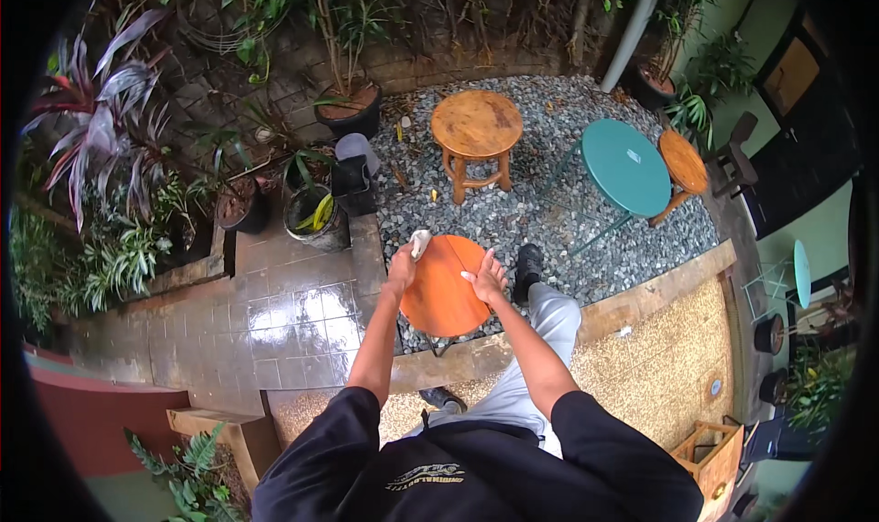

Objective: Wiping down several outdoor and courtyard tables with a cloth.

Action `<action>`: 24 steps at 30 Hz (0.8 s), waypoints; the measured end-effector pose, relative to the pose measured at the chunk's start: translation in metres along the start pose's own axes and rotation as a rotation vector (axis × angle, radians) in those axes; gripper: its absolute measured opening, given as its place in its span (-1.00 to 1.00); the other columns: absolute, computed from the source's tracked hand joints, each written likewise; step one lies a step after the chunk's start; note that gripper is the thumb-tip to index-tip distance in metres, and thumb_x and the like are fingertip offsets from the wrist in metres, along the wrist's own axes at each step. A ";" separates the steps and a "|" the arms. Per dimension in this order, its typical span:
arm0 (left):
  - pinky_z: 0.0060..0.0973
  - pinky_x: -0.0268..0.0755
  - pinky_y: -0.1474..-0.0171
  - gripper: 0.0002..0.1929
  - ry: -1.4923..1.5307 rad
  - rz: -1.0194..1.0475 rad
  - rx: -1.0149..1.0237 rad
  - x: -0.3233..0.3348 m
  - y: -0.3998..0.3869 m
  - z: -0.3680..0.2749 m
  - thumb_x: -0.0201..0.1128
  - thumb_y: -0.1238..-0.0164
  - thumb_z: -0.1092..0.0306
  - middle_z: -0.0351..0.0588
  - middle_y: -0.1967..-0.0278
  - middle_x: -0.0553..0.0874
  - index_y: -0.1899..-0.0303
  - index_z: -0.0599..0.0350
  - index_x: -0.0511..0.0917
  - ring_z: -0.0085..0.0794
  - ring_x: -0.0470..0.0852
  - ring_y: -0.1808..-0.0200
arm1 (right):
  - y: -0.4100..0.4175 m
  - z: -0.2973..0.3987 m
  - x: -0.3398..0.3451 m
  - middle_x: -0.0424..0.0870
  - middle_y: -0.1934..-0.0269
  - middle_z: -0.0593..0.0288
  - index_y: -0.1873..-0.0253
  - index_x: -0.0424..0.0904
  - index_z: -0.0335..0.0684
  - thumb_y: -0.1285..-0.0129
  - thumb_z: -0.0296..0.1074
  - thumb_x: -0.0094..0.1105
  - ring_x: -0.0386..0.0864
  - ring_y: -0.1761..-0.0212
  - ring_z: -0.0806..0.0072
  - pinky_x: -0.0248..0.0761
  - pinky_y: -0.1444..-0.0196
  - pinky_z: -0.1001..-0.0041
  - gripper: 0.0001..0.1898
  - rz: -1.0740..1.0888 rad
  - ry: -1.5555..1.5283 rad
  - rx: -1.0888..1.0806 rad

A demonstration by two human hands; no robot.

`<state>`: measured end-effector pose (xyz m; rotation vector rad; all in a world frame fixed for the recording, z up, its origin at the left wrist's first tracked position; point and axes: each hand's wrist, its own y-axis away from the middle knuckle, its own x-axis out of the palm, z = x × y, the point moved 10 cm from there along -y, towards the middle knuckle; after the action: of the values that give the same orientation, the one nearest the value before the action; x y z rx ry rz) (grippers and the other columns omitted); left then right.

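Observation:
A round orange-brown wooden top on thin dark legs stands before me, a seam line running across it. My left hand is at its far left edge, with a bunched white cloth in the fingers, against the rim. My right hand rests at the right edge, fingers apart and thumb over the top surface; nothing is seen held in it. The undersides of both hands are hidden.
Beyond stand a wooden stool, a teal round folding table and another wooden stool on grey gravel. Potted plants and a bucket line the left. Wet, shiny tiles lie left; a stone kerb borders the gravel.

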<state>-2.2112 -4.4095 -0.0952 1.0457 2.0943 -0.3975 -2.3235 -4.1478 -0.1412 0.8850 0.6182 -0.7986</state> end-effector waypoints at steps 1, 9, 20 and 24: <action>0.09 0.60 -0.21 -0.70 0.048 -0.035 0.000 -0.006 0.007 -0.005 0.12 -0.63 0.28 0.38 -0.03 0.80 -0.07 0.28 0.72 0.34 0.73 -0.17 | -0.006 -0.007 -0.003 -0.04 -0.70 -0.04 -0.78 -0.62 0.00 -0.29 0.45 0.39 0.04 -0.66 -0.18 0.02 -0.60 -0.25 0.41 -0.067 0.016 -0.021; 0.08 0.59 0.08 -0.73 0.216 -0.226 -0.270 -0.043 0.142 0.048 0.22 -0.55 0.32 0.47 0.21 0.77 0.07 0.41 0.71 0.26 0.83 0.04 | -0.012 -0.004 0.001 -0.05 -0.70 -0.05 -0.79 -0.58 0.01 -0.24 0.49 0.41 0.01 -0.68 -0.19 0.01 -0.60 -0.30 0.43 0.089 0.016 0.054; -0.24 0.45 -0.42 -0.60 0.739 0.560 0.291 0.124 0.344 -0.087 0.09 -0.55 0.40 0.08 -0.20 0.78 -0.30 0.31 0.60 -0.23 0.67 -0.27 | 0.025 0.022 -0.023 0.14 -0.70 -0.08 -0.78 -0.06 -0.17 -0.30 0.39 0.42 0.10 -0.72 -0.05 0.06 -0.70 0.02 0.21 -0.087 -0.075 -0.229; -0.38 0.56 -0.23 -0.65 0.416 0.659 -0.138 0.024 0.312 -0.111 0.08 -0.53 0.35 -0.02 -0.08 0.81 -0.17 0.28 0.66 -0.43 0.72 -0.11 | 0.091 -0.001 -0.027 0.36 -0.64 0.02 -0.69 0.24 -0.24 -0.48 0.32 0.27 0.29 -0.68 0.16 0.16 -0.68 0.19 -0.06 0.144 -0.635 -0.349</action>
<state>-2.0300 -4.1412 -0.0226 1.7521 1.9255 0.3109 -2.2651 -4.1025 -0.0819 0.3179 0.1204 -0.7583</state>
